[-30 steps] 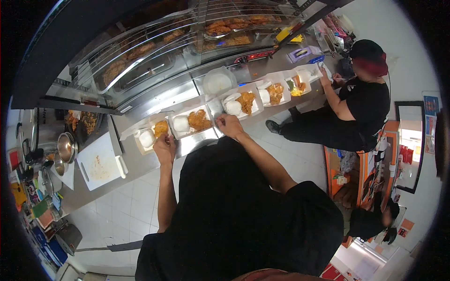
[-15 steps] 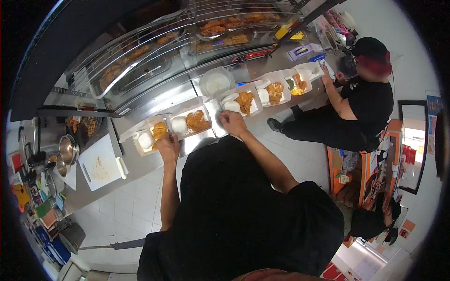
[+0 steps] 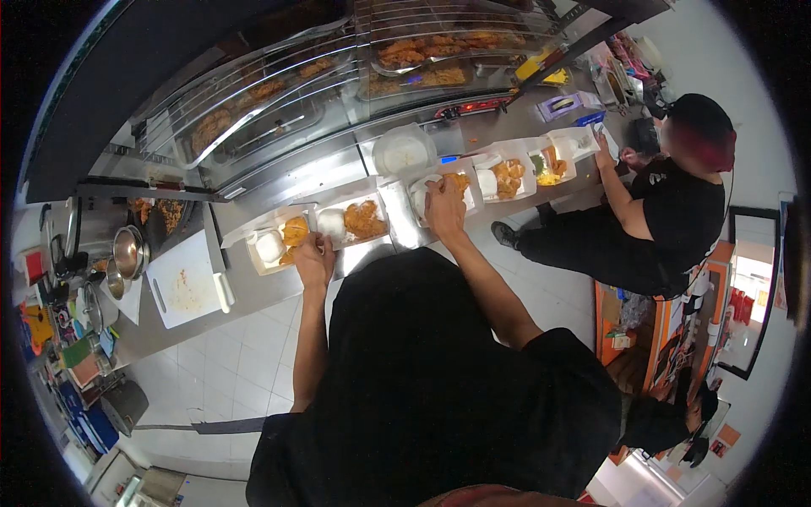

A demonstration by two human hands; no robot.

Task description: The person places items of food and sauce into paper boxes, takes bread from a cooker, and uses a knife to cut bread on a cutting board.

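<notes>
Open paper meal boxes stand in a row along the counter, holding white mounds that look like rice beside fried chicken. My left hand [image 3: 314, 260] is closed at the right front corner of the leftmost box [image 3: 272, 270], which holds a white mound [image 3: 269, 246] and golden fried chicken [image 3: 296, 229]. Just right of it is a second box with another mound [image 3: 331, 223] and browned fried chicken [image 3: 365, 220]. My right hand [image 3: 445, 207] reaches over the third box, fingers bent down beside its fried chicken [image 3: 457, 183]. What either hand's fingertips grip is hidden.
Behind the boxes are a clear plastic tub [image 3: 404, 150] and a glass display case with fried chicken [image 3: 422, 49]. At left lie a white cutting board [image 3: 182, 283], a knife [image 3: 222, 291] and metal bowls [image 3: 127, 253]. A co-worker [image 3: 676, 194] handles boxes at the right end.
My right hand has moved from the left edge of the third box to over its inside. My left hand stays by the leftmost box. The whole view has shifted slightly.
</notes>
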